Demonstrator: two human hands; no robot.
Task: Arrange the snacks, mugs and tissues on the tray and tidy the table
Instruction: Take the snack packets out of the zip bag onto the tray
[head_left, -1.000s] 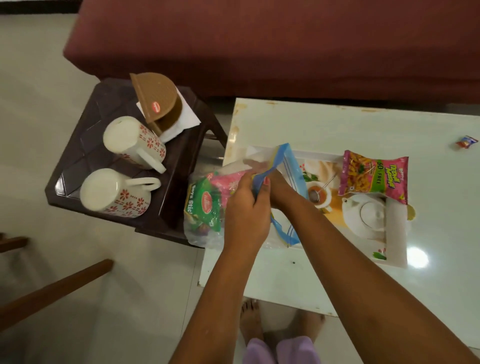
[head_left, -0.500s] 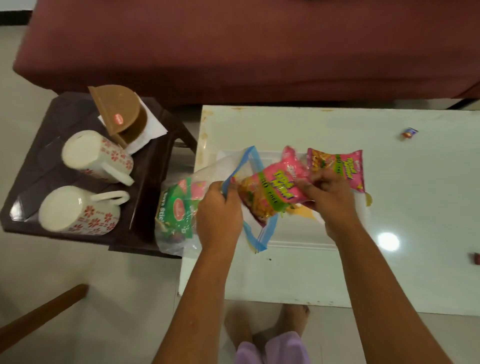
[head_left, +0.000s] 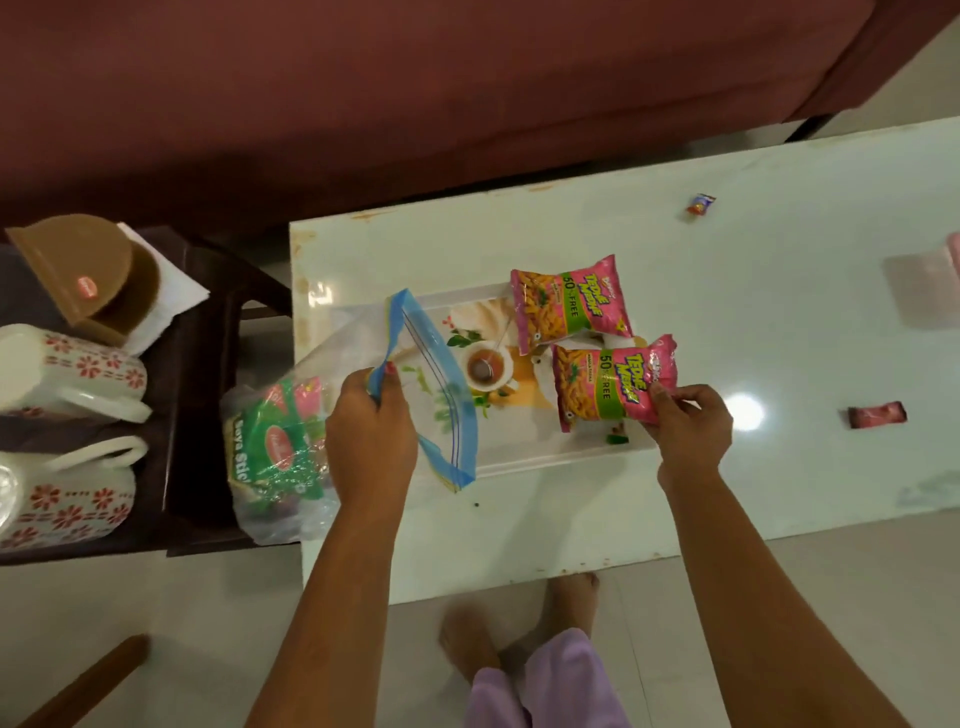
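On my far left two floral mugs (head_left: 62, 374) lie on a dark side stool (head_left: 202, 415) beside a brown tissue holder (head_left: 83, 275). My left hand (head_left: 371, 431) is closed on the blue zip edge of a clear plastic bag (head_left: 291, 457) that holds a green snack packet and hangs off the worktop (head_left: 779, 312) edge. On the tray (head_left: 519, 457) one pink snack packet (head_left: 569, 304) lies flat; my right hand (head_left: 688, 431) pinches the corner of a second pink packet (head_left: 613, 382) just below it. Small wrapped sweets (head_left: 700, 203) sit farther right.
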